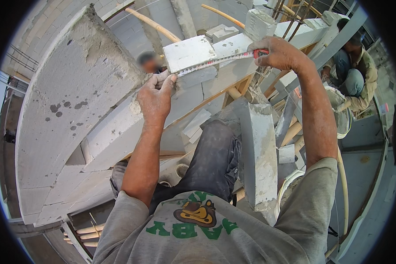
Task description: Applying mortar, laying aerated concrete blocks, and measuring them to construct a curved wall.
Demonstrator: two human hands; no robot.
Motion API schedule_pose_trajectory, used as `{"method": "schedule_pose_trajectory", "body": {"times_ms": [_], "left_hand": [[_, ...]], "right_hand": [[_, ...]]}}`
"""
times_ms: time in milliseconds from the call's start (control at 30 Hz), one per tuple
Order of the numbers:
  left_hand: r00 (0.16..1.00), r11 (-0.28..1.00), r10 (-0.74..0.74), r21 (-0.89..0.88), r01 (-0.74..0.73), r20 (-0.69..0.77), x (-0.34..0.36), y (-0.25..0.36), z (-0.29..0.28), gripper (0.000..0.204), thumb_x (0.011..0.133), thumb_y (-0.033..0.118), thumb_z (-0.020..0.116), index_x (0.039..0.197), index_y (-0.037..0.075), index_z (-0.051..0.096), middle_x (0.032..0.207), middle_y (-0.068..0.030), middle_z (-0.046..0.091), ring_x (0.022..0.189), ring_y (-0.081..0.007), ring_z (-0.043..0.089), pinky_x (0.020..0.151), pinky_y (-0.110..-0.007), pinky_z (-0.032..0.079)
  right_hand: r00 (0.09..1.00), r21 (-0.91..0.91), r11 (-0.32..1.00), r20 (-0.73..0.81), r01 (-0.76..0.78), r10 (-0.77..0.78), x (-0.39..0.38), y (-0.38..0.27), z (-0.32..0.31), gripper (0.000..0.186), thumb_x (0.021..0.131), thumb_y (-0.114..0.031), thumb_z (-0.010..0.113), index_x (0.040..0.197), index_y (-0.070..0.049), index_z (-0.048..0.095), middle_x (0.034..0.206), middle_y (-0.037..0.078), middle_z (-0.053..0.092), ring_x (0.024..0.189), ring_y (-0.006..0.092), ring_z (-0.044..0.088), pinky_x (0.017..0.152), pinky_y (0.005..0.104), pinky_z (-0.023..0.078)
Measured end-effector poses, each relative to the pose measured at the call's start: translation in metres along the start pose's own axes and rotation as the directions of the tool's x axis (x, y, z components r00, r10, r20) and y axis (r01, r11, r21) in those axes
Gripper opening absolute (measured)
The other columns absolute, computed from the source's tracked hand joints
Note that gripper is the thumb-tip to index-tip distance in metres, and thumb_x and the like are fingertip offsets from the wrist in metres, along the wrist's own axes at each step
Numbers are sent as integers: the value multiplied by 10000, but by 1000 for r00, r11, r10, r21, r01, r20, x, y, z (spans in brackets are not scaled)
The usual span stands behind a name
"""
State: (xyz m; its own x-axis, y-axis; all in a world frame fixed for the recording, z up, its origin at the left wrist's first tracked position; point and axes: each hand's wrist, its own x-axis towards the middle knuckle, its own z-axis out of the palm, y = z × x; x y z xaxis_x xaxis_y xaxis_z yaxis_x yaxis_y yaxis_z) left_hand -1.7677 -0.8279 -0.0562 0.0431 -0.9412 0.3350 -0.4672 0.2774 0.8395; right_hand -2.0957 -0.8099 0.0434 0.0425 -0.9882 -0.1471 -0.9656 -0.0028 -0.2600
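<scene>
A tape measure's pale blade [218, 59] is stretched along the near edge of a light grey block [191, 53] on top of the block wall. My left hand [156, 97] is closed, thumb and fingers pinching the blade's end at the block's left corner. Over to the right, my right hand [280, 53] grips the red tape measure case [260, 53], next to another upright block [260, 24]. Between the hands the blade runs nearly straight and slopes slightly up to the right. Part of the case is hidden under my right fingers.
A tall grey wall panel [75, 79] rises at the left. Below me lie broken blocks [198, 123] and a long upright block [259, 149]. A co-worker [361, 75] crouches by a bucket [339, 105] at the right; another person [149, 62] is beyond the wall. Steel rods [290, 17] stick up.
</scene>
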Motion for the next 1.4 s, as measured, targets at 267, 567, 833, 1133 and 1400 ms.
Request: {"method": "schedule_pose_trajectory", "body": {"times_ms": [267, 567, 833, 1133, 1400], "left_hand": [[1000, 998, -30, -49, 30, -2, -1, 1, 2, 294, 874, 247, 771, 982, -25, 746, 813, -55, 712, 734, -94, 602, 698, -249, 479], [999, 996, -34, -88, 33, -3, -1, 1, 3, 285, 872, 240, 771, 973, -25, 740, 807, -46, 706, 734, -89, 603, 701, -243, 482], [999, 996, -39, -76, 39, 9, -1, 0, 3, 291, 877, 251, 772, 978, -20, 737, 820, -43, 705, 746, -90, 606, 717, -243, 486], [986, 993, 105, 48, -112, 133, -45, -36, -12, 230, 908, 195, 750, 992, -15, 712, 910, -61, 701, 839, -131, 631, 788, -280, 505], [806, 980, 192, -62, -190, 560, -112, -58, 12, 244, 866, 136, 760, 1057, 5, 682, 1004, -118, 688, 953, -256, 643, 898, -374, 490]], "right_hand": [[1000, 2, 1000, 4, 13, -13, 2, 0, 1, 450, 798, -249, 742, 1236, -152, 700, 1129, 158, 645, 1108, 332, 591, 994, 411, 445], [1000, -35, 999, 0, -14, 14, 2, -2, 1, 441, 806, -238, 739, 1238, -160, 697, 1177, 160, 629, 1131, 334, 581, 1013, 418, 441], [1000, -27, 999, -9, -21, 21, 2, -2, 3, 438, 807, -246, 740, 1238, -182, 693, 1178, 157, 616, 1138, 341, 572, 1016, 417, 438], [970, 53, 987, -203, 149, -135, -77, -17, 89, 400, 781, -252, 691, 1172, -168, 671, 1108, 181, 597, 1138, 380, 571, 939, 484, 500], [997, 349, 935, 39, -71, 61, -152, -82, 197, 818, 766, -300, 793, 1440, -26, 419, 1239, 231, 542, 1236, 402, 491, 1039, 495, 425]]}}
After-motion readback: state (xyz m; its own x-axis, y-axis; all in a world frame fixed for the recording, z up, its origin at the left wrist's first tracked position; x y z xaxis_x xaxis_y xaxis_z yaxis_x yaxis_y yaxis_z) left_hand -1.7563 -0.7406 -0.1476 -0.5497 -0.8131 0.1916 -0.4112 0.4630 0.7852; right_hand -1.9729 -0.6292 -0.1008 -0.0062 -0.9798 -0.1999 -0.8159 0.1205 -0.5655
